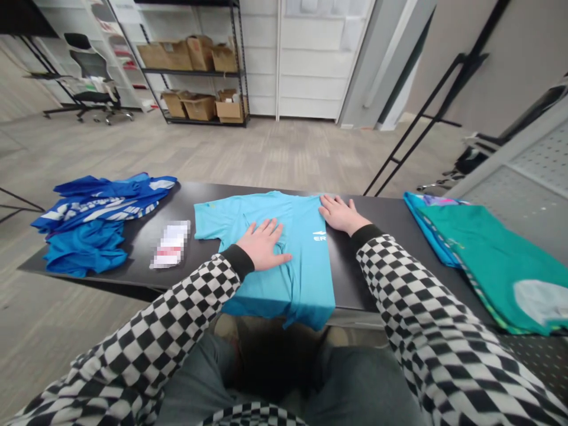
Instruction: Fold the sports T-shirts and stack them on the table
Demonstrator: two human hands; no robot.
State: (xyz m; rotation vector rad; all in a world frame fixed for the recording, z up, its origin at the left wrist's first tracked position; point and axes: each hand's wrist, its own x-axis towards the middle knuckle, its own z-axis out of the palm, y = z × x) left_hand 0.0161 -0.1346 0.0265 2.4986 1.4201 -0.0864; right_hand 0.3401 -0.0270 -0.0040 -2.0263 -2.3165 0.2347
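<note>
A light blue T-shirt (pixel 306 272) lies on the dark table in front of me, its right side folded in and its lower end hanging over the near edge. One sleeve points out to the left, and white lettering shows near the right edge. My left hand (pixel 264 245) rests flat on the middle of the shirt, fingers spread. At the shirt's upper right edge, my right hand (pixel 341 214) lies with its fingers stretched out, touching the fabric and the table beside it. Neither hand grips the cloth.
Crumpled blue shirts (pixel 89 248) lie on the table's left end, beside a blurred white and red item (pixel 171 244). Folded green and blue garments (pixel 501 254) are stacked at the right. Beyond the table (pixel 186 201) stand a shelf with cardboard boxes (pixel 199 106) and a black metal stand (pixel 417 124).
</note>
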